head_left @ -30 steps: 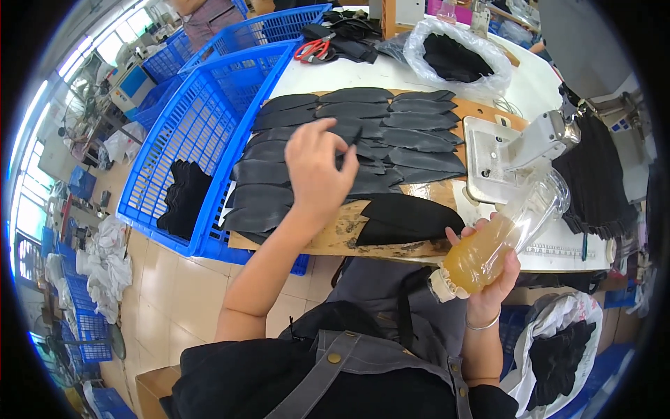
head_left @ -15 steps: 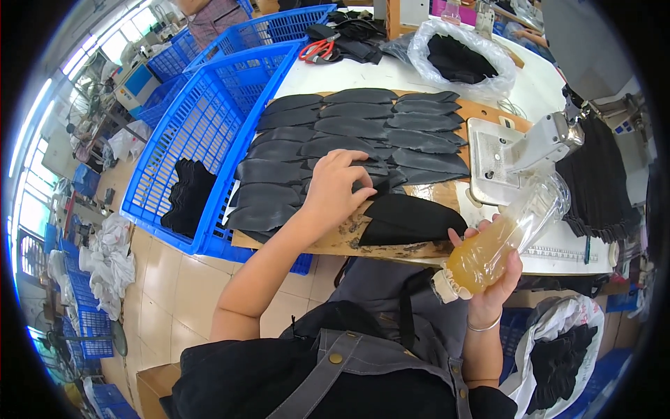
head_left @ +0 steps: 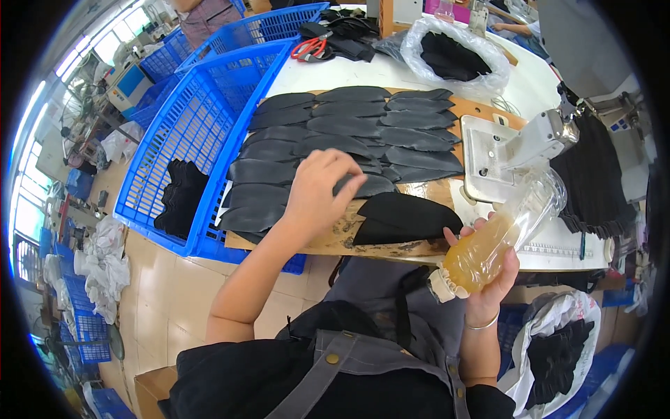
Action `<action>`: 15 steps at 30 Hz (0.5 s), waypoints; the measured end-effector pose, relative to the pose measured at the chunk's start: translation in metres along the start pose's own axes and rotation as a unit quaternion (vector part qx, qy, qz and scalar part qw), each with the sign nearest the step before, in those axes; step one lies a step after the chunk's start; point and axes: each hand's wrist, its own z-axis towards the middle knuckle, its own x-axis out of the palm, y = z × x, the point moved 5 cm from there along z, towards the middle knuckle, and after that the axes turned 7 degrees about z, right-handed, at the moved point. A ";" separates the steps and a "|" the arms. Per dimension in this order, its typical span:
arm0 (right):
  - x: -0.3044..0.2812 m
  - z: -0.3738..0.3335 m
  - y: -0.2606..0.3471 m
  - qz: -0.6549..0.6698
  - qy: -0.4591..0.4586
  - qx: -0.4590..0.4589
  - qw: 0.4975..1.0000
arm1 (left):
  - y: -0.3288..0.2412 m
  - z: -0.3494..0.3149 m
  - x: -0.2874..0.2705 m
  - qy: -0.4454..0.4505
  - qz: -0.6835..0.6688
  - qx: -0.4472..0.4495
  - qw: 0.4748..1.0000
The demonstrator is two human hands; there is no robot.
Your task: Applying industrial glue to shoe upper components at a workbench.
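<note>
Rows of overlapping black leaf-shaped pieces (head_left: 342, 126) cover a brown board (head_left: 412, 246) on the white table. My left hand (head_left: 319, 192) is over the near rows, its thumb and bent forefinger apart with nothing seen between them; the other fingertips are partly hidden. Beside it, one dark piece (head_left: 373, 186) lies at the end of a row. My right hand (head_left: 504, 276) grips a clear plastic glue bottle (head_left: 481, 255) of amber liquid, tilted with its crusted pale tip toward me. Left of the bottle, a small stack of black fabric pieces (head_left: 408, 220) rests on the board's near edge.
A blue basket (head_left: 188, 126) with black pieces stands at the left. Red-handled scissors (head_left: 310, 49) and a plastic bag (head_left: 499, 77) of black pieces lie at the back. A white sewing machine (head_left: 520, 150) and ruler (head_left: 562, 251) are at the right; another bag (head_left: 520, 349) stands below.
My left hand has moved slightly left, off the pieces, and its thumb and forefinger have parted. A dark piece now shows flat beside it. The bottle stays in my right hand.
</note>
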 end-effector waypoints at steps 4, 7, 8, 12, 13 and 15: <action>0.005 0.001 0.011 0.005 -0.016 -0.030 0.999 | -0.019 -0.035 0.010 0.095 -0.144 -0.024 0.985; 0.025 0.008 0.026 -0.056 0.046 -0.079 0.994 | -0.022 -0.045 0.014 0.020 -0.123 0.007 0.992; 0.028 0.012 0.028 -0.060 0.040 -0.082 0.994 | -0.023 -0.045 0.012 -0.006 -0.140 -0.001 0.990; 0.038 0.014 0.041 -0.098 0.083 -0.126 0.984 | -0.028 -0.031 0.011 0.058 -0.096 0.038 0.993; 0.036 0.011 0.042 -0.088 0.077 -0.129 0.985 | -0.032 -0.028 0.013 0.048 -0.051 0.100 0.993; 0.031 0.007 0.045 -0.082 0.070 -0.134 0.985 | -0.038 -0.018 0.017 0.042 -0.030 0.177 0.983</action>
